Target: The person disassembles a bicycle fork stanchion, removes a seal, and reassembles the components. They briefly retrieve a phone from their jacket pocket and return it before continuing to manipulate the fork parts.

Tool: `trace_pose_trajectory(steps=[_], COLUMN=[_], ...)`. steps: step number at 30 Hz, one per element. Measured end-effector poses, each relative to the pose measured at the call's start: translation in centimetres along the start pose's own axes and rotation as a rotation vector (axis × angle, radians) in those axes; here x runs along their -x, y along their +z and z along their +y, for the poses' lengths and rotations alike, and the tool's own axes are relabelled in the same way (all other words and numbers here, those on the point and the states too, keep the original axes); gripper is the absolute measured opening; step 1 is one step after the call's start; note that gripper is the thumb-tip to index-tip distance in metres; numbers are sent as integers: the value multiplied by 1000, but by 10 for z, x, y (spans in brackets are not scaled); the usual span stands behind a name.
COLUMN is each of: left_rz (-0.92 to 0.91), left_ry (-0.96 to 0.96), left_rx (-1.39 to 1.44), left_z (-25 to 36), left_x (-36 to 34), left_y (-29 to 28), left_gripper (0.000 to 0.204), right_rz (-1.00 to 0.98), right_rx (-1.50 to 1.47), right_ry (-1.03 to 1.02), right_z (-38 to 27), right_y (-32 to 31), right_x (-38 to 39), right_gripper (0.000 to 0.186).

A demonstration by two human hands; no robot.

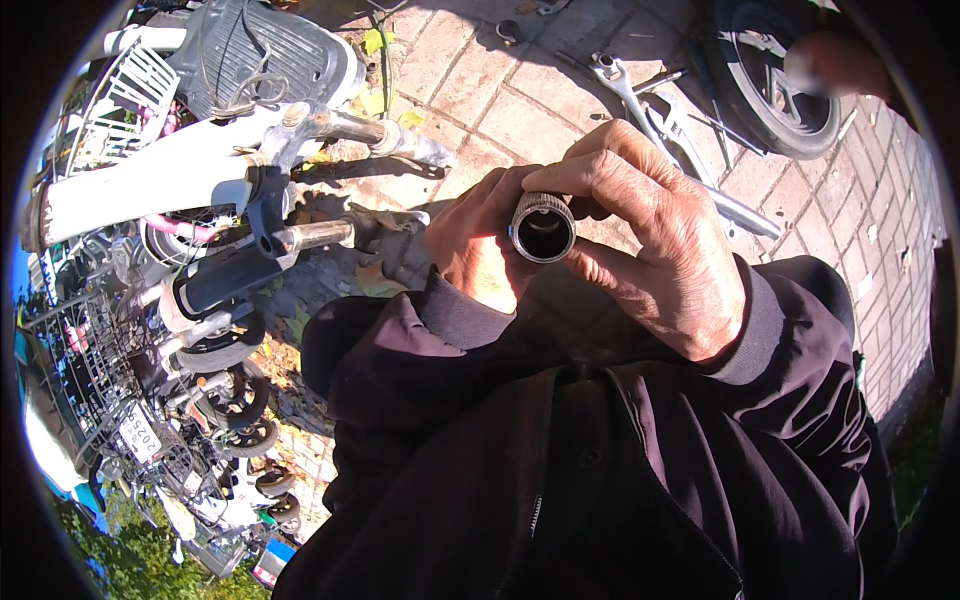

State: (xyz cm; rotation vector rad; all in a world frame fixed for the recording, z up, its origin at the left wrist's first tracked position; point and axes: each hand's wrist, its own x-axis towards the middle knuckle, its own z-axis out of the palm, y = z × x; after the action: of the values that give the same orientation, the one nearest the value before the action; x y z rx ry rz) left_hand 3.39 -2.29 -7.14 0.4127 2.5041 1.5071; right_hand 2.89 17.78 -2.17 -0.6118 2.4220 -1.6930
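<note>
A short metal tube (543,212) with a worn, ridged outer wall is held up in front of my chest. Its round open end faces me, showing a dark hollow inside. My left hand (478,238) is closed around its left side, with part of the fingers hidden behind it. From the right, my right hand (660,245) grips the same tube, fingers over the top and thumb at the lower right of its rim. How far the tube extends below is hidden by both hands.
To the left stands a scooter's bare front fork (335,125) with a white fender (150,190). A spanner (628,88), an adjustable wrench (680,130) and a wheel (765,85) lie on the paving (530,105). A blurred reddish shape (835,65) overlaps the wheel. Several parked two-wheelers fill the lower left.
</note>
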Motion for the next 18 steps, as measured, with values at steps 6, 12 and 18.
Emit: trace_pose_trajectory(steps=[6, 12, 18], left_rz=[104, 175, 110], left_ry=[180, 241, 103], left_rx=[-133, -110, -32], left_z=[4, 7, 6], left_x=[-5, -7, -6], left_y=[1, 0, 1], left_gripper=[33, 32, 30], right_rz=[6, 21, 2], right_rx=[38, 39, 19], right_ry=[-20, -63, -21], right_z=[1, -2, -5], right_y=[-1, -1, -2], right_x=[0, -2, -3], right_gripper=[46, 48, 48])
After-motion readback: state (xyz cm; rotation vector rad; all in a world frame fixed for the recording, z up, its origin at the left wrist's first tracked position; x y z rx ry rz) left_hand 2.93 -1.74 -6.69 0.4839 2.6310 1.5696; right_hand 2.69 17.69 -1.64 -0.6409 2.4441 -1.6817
